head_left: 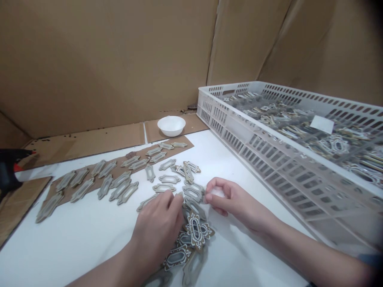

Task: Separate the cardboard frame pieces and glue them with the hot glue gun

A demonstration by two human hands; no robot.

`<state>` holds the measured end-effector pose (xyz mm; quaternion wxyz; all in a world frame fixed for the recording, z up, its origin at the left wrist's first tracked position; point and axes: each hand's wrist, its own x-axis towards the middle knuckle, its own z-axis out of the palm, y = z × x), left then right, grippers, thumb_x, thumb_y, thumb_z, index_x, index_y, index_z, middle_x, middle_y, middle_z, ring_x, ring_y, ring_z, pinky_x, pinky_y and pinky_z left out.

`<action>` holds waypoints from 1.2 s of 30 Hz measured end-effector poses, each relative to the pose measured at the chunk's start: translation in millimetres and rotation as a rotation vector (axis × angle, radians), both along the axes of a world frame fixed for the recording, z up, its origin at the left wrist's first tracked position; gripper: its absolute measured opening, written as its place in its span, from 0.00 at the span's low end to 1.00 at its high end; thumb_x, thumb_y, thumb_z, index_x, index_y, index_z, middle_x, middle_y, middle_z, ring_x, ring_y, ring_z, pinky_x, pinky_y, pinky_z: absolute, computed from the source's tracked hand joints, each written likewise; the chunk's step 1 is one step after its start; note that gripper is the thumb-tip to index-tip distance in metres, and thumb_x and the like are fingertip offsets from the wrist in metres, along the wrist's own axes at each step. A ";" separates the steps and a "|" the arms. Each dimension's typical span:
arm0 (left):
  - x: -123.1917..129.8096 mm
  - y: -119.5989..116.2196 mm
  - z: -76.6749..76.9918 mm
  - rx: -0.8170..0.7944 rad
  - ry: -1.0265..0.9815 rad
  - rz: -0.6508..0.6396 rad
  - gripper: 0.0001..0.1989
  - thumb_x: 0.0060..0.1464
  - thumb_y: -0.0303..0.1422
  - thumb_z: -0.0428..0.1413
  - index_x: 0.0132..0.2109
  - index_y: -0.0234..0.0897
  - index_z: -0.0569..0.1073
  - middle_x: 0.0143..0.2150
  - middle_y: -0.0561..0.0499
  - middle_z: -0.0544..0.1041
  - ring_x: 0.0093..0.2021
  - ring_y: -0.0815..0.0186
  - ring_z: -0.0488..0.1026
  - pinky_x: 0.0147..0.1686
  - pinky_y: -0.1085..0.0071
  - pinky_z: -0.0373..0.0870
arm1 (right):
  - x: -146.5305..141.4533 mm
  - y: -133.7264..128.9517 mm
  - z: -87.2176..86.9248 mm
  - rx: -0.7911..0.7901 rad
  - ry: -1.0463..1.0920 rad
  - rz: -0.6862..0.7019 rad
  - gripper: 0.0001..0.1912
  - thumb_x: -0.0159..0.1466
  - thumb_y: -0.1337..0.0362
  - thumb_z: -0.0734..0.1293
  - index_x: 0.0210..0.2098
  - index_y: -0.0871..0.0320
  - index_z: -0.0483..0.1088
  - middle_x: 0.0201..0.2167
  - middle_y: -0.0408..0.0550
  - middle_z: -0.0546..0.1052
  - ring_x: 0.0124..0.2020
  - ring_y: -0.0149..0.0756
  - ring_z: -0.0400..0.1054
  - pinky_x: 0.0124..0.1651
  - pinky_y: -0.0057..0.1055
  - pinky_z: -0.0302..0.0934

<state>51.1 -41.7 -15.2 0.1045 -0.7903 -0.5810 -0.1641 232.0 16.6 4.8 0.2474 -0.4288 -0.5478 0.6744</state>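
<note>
My left hand (160,227) is over the left side of a loose pile of ornamental frame-shaped plaques. Its fingers curl down and what they pinch, if anything, is hidden. My right hand (224,195) is closed round a small white wad (218,193), perhaps tissue or cotton, just right of the pile. Between the hands lies a plain grey plaque (192,193). Nearer me, a brown plaque with white scrollwork (195,229) lies on top of others. A few more patterned plaques (188,173) sit beyond my hands.
Grey plaques lie in rows on and beside a cardboard strip (89,181) at the left. A white bowl (171,126) stands at the back. The white plastic crate (257,159) at right holds many plaques. A black glue gun (8,169) is at the left edge.
</note>
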 end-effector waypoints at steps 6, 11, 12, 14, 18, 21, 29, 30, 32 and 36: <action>3.8 -1.3 -2.0 -0.028 -0.050 -0.029 0.08 0.52 0.27 0.45 0.34 0.36 0.69 0.27 0.50 0.66 0.27 0.66 0.65 0.27 0.68 0.65 | 1.8 -1.4 3.6 0.065 -0.113 -0.017 0.08 0.52 0.64 0.66 0.25 0.59 0.61 0.16 0.36 0.59 0.16 0.22 0.50 0.20 0.23 0.41; 5.6 -2.7 -3.1 -0.085 -0.066 -0.018 0.08 0.52 0.29 0.46 0.37 0.36 0.69 0.29 0.49 0.67 0.29 0.65 0.66 0.28 0.66 0.66 | 1.9 -0.7 4.7 0.065 -0.130 -0.007 0.08 0.51 0.64 0.67 0.24 0.59 0.63 0.15 0.36 0.59 0.16 0.22 0.49 0.20 0.24 0.40; 5.7 -3.2 -3.1 -0.092 -0.062 -0.013 0.08 0.52 0.29 0.46 0.37 0.36 0.69 0.29 0.49 0.67 0.29 0.65 0.66 0.28 0.67 0.66 | 1.9 -0.5 4.6 0.061 -0.137 -0.004 0.08 0.51 0.63 0.67 0.24 0.59 0.63 0.15 0.36 0.59 0.16 0.21 0.48 0.20 0.24 0.40; 6.0 -3.8 -2.9 -0.114 -0.056 -0.008 0.09 0.52 0.28 0.47 0.39 0.37 0.69 0.29 0.50 0.67 0.28 0.65 0.66 0.27 0.67 0.66 | 2.0 -0.3 4.2 0.058 -0.149 -0.006 0.08 0.51 0.63 0.67 0.24 0.59 0.64 0.14 0.36 0.59 0.16 0.21 0.48 0.20 0.24 0.40; 6.6 -3.9 -3.5 -0.157 -0.054 -0.006 0.10 0.52 0.28 0.46 0.41 0.38 0.69 0.29 0.50 0.67 0.28 0.66 0.66 0.27 0.68 0.66 | 2.1 0.2 3.3 0.055 -0.140 -0.027 0.09 0.50 0.63 0.68 0.24 0.59 0.63 0.16 0.37 0.60 0.16 0.21 0.48 0.20 0.24 0.40; 6.3 -4.6 -4.7 -0.182 -0.036 -0.007 0.13 0.52 0.25 0.45 0.44 0.38 0.68 0.30 0.50 0.67 0.28 0.66 0.66 0.28 0.68 0.66 | 1.7 0.4 2.9 0.028 -0.107 -0.039 0.10 0.50 0.63 0.68 0.25 0.59 0.62 0.16 0.36 0.59 0.16 0.21 0.47 0.19 0.24 0.39; 6.2 -8.9 1.1 -0.284 0.017 0.000 0.19 0.49 0.22 0.44 0.48 0.40 0.65 0.33 0.48 0.67 0.30 0.65 0.66 0.28 0.67 0.67 | 1.7 -0.1 1.5 -0.058 0.033 -0.035 0.11 0.48 0.64 0.70 0.24 0.58 0.61 0.13 0.34 0.56 0.14 0.20 0.45 0.17 0.24 0.36; 6.4 -9.1 1.6 -0.293 0.018 0.004 0.19 0.49 0.22 0.44 0.48 0.40 0.65 0.33 0.48 0.67 0.30 0.65 0.66 0.28 0.67 0.66 | 1.8 -0.1 1.3 -0.061 0.042 -0.033 0.11 0.48 0.64 0.70 0.23 0.58 0.62 0.13 0.34 0.56 0.14 0.20 0.45 0.17 0.24 0.36; 6.4 -9.9 1.5 -0.293 0.014 0.017 0.18 0.50 0.22 0.44 0.47 0.40 0.65 0.33 0.48 0.67 0.30 0.64 0.66 0.28 0.67 0.66 | 2.0 0.0 1.2 -0.057 0.048 -0.032 0.11 0.48 0.62 0.70 0.23 0.59 0.62 0.13 0.35 0.56 0.14 0.20 0.45 0.17 0.24 0.36; 5.4 -12.9 -0.2 -0.267 0.020 0.020 0.14 0.50 0.22 0.45 0.44 0.39 0.66 0.34 0.48 0.66 0.30 0.64 0.65 0.29 0.66 0.65 | 1.1 -0.2 2.4 -0.058 0.047 -0.038 0.13 0.49 0.58 0.69 0.23 0.59 0.63 0.12 0.34 0.55 0.13 0.20 0.44 0.17 0.24 0.35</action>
